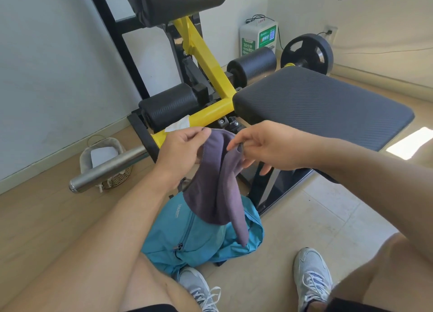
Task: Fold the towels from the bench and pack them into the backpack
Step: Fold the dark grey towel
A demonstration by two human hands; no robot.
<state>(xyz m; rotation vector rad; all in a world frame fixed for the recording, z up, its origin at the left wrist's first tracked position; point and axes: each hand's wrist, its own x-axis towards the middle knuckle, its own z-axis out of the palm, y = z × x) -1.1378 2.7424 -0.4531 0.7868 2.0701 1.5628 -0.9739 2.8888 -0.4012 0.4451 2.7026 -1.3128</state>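
In the head view your left hand (181, 147) pinches one top corner of the soft dark purple-grey cloth towel (216, 185) and your right hand (260, 147) pinches the other corner with thumb and forefinger, while the towel hangs in the air above the limp teal fabric backpack (199, 239) on the floor, just beside the front corner of the black padded bench (328, 105). To fold it well, I think you should first pull the two corners apart until the top edge is straight. Then bring them together evenly, so the halves match before you lower it into the backpack.

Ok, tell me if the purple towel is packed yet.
Not packed: both hands, left hand and right hand, hold the towel above the backpack.
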